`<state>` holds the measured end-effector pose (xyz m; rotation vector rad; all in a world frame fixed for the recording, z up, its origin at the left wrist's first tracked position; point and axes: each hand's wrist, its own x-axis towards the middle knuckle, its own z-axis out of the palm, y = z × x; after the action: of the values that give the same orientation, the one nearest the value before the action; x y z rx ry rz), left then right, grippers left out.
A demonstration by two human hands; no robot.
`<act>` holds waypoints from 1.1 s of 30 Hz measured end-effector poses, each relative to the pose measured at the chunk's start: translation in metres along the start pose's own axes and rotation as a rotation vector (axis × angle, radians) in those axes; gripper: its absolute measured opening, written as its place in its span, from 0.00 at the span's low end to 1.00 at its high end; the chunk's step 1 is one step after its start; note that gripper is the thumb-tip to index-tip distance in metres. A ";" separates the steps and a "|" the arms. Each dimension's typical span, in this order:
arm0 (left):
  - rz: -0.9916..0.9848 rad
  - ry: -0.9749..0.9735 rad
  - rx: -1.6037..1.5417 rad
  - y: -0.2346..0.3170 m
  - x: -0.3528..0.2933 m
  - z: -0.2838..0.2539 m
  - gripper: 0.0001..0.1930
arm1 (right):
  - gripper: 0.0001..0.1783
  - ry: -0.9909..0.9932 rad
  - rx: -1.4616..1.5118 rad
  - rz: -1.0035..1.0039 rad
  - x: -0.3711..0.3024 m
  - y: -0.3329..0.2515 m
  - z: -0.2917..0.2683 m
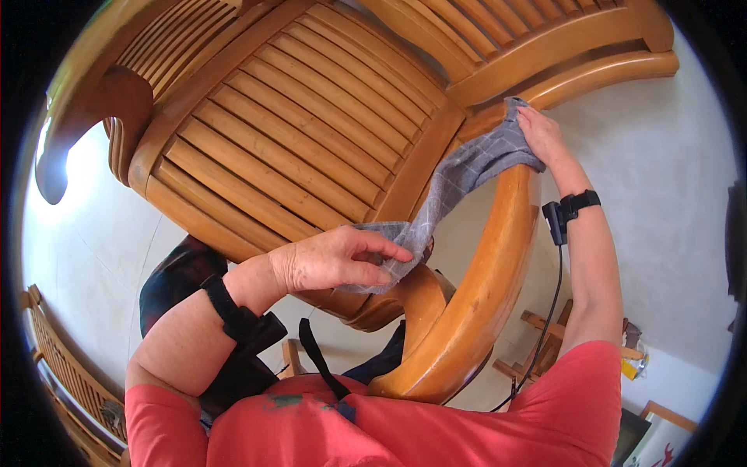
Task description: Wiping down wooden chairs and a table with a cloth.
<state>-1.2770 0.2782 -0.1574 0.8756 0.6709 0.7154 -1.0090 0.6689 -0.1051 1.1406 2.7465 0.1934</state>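
Pale floor (657,179), to the right of the armrest. Wooden chair, one: slatted seat (299,117) to the left of the armrest, backrest (498,43) beyond its far end. Armrest (482,288), curved, running from beside the person's body away toward the backrest.

Cloth (459,175), grey with pale lines: long axis slanting from left of the armrest, above its front support, up to its far end, where it drapes over the wood. Middle span bunched and twisted.

Right hand (542,136): at the armrest's far end, nearer the armrest; grip closed over the cloth there, some fingers hidden. Left hand (338,257): left of the armrest, grip loosely closed, thumb and fingers about the cloth's lower end.
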 end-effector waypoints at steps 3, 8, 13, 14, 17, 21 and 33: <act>0.016 0.016 -0.030 -0.006 0.005 0.002 0.25 | 0.22 -0.017 0.004 0.042 0.000 -0.015 -0.007; 0.028 -0.011 -0.012 -0.013 0.000 -0.001 0.25 | 0.22 -0.063 -0.039 0.128 0.012 -0.002 0.000; 0.100 0.001 0.071 -0.014 -0.007 -0.001 0.27 | 0.25 -0.328 -0.215 0.236 0.006 0.009 -0.005; 0.138 0.004 0.111 -0.014 -0.008 -0.003 0.27 | 0.25 -0.327 -0.218 0.237 0.006 0.013 -0.005; 0.169 0.003 0.107 -0.015 -0.008 -0.001 0.28 | 0.25 -0.356 -0.191 0.173 0.004 0.023 0.003; 0.199 0.012 0.128 -0.022 -0.005 -0.001 0.29 | 0.18 -0.069 -0.141 0.040 -0.006 0.029 0.014; 0.090 -0.031 0.119 -0.023 0.012 0.002 0.28 | 0.16 0.173 0.274 -0.189 -0.021 0.018 0.020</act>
<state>-1.2625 0.2765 -0.1790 1.0294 0.6544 0.7468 -0.9783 0.6677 -0.1192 0.9509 3.0883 -0.1180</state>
